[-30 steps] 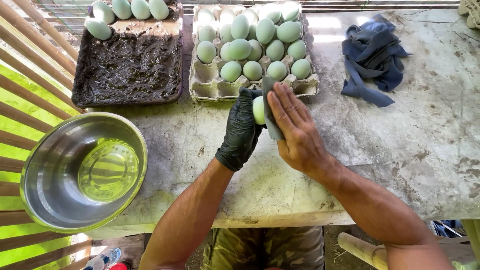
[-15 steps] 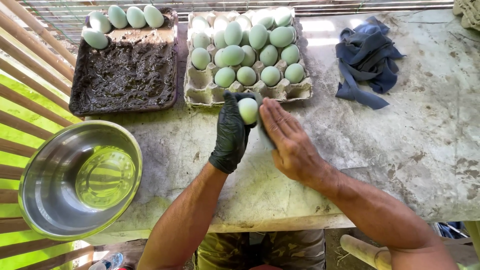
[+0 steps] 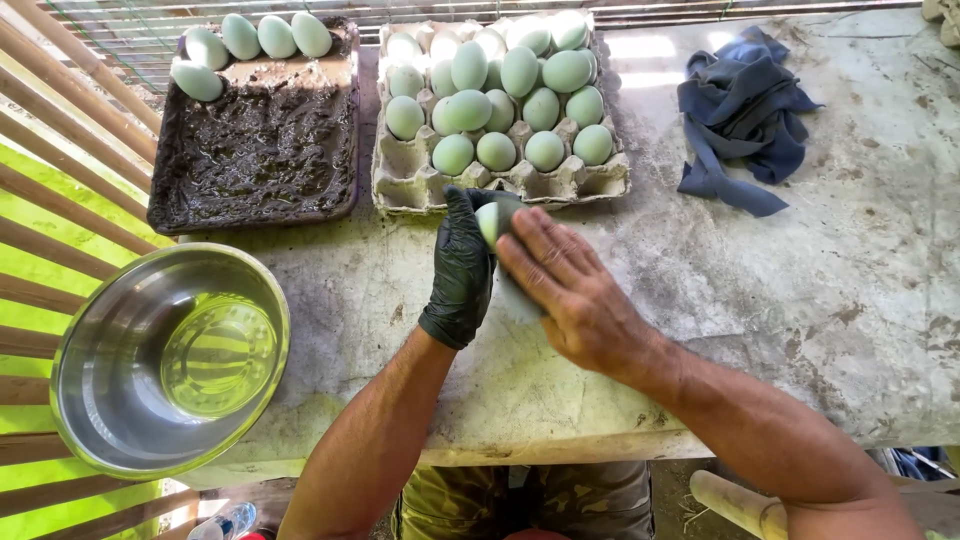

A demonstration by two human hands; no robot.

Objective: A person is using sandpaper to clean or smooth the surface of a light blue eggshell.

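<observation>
Below carton (image 3: 500,180) | left hand (image 3: 462,270) grip clamped on egg (image 3: 489,220) | right hand (image 3: 570,290) half hides it, grip unclear

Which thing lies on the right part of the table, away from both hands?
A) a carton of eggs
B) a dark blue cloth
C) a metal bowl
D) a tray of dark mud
B: the crumpled dark blue cloth lies at the far right of the table, while the metal bowl and the mud tray are on the left and the egg carton is in the middle.
</observation>
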